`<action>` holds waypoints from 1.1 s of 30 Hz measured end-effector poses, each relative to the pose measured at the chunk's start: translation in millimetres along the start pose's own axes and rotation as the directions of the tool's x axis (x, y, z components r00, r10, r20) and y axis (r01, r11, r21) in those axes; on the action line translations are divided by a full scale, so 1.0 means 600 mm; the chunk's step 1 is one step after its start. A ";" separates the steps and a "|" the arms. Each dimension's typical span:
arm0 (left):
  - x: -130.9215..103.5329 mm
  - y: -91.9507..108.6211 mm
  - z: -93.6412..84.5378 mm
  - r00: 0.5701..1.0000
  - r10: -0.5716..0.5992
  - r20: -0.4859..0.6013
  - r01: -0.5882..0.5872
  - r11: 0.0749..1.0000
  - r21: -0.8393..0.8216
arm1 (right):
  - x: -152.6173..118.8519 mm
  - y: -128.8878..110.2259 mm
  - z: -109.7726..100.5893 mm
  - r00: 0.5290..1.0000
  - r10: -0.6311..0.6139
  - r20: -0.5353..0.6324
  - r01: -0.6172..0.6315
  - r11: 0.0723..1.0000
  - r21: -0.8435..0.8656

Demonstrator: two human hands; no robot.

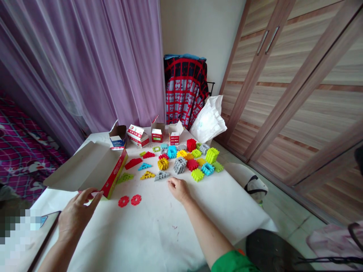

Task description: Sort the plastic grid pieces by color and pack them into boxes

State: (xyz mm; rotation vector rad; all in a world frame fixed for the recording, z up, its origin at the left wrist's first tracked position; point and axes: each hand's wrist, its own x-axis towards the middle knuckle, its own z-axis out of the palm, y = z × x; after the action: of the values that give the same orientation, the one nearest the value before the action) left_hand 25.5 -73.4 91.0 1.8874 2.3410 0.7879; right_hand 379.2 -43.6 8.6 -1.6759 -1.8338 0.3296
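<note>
At the left, my left hand pinches the near edge of a large open box with a red and yellow-green side. My right hand is curled closed just in front of a grey triangular piece; whether its fingers hold anything is hidden. Two red discs lie flat between my hands. Beyond them are a yellow triangle, a blue triangle and a green triangle. Behind my right hand stand several block cubes, among them a grey cube and a yellow cube.
Small boxes stand along the back edge, including a blue-and-white one and a red-and-white one. A white bag rests at the back right corner. A flat dark-edged device lies at the near left.
</note>
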 end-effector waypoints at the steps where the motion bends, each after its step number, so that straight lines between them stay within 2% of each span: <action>1: -0.002 0.002 -0.001 1.000 0.011 -0.011 -0.011 1.000 -0.009 | 0.000 0.000 0.000 1.000 0.000 -0.003 0.000 1.000 0.003; 4: -0.013 0.004 -0.001 0.998 0.057 -0.039 -0.058 0.998 -0.026 | -0.001 -0.002 -0.002 1.000 -0.004 -0.008 0.004 1.000 0.013; 16: -0.035 0.005 0.006 0.990 0.115 -0.081 -0.120 0.991 -0.059 | -0.004 -0.001 -0.004 1.000 -0.026 0.004 0.026 0.999 0.023; 26: -0.033 0.006 0.012 0.996 0.074 -0.046 -0.078 0.993 -0.084 | -0.003 0.000 -0.004 1.000 -0.015 0.022 0.015 1.000 0.006; 30: -0.040 0.013 0.006 0.999 -0.011 -0.034 0.008 0.995 -0.095 | -0.004 0.000 -0.005 1.000 -0.017 0.024 0.017 1.000 0.017; 33: -0.048 0.008 0.004 0.993 -0.087 -0.082 0.077 0.991 -0.112 | -0.004 0.001 -0.006 0.999 -0.016 0.030 0.015 1.000 0.028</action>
State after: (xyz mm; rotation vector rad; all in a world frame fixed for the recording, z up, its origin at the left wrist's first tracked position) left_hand 38.5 -98.3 82.5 1.7361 2.3551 0.9860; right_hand 381.6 -46.5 10.5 -1.6459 -1.8549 0.3737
